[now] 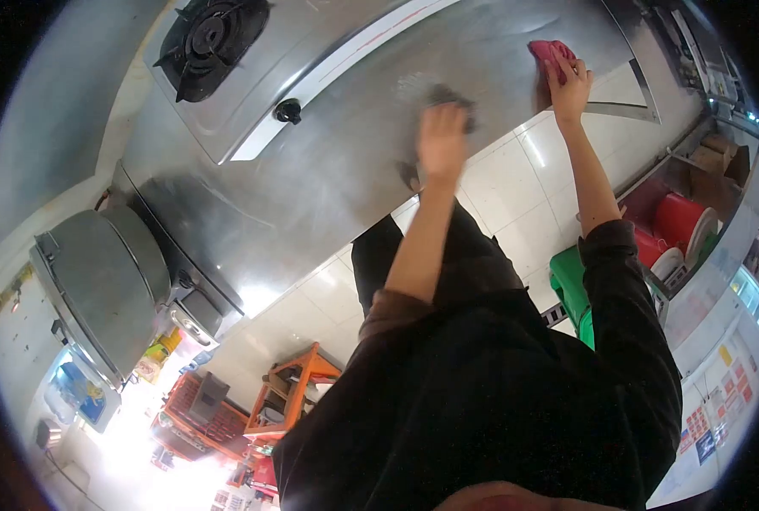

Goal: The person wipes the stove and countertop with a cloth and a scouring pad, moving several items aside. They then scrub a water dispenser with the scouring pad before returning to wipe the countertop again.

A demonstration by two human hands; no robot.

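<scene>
My left hand [443, 145], smeared by motion, is over the steel counter [328, 162], its fingers pressed on a dark grey scouring pad [454, 98]. Only the pad's blurred edge shows beyond the fingertips. Pale smudges mark the metal just ahead of it. Farther right, my right hand [570, 85] grips a crumpled red cloth [547, 53] by the counter's front edge; the cloth touches the steel.
A gas burner [213, 38] and a black knob [287, 111] are at the upper left. Below the counter's left end is a grey lidded appliance [107, 281]. Orange racks [299, 383], a green bin [571, 285] and red containers [678, 217] stand lower down.
</scene>
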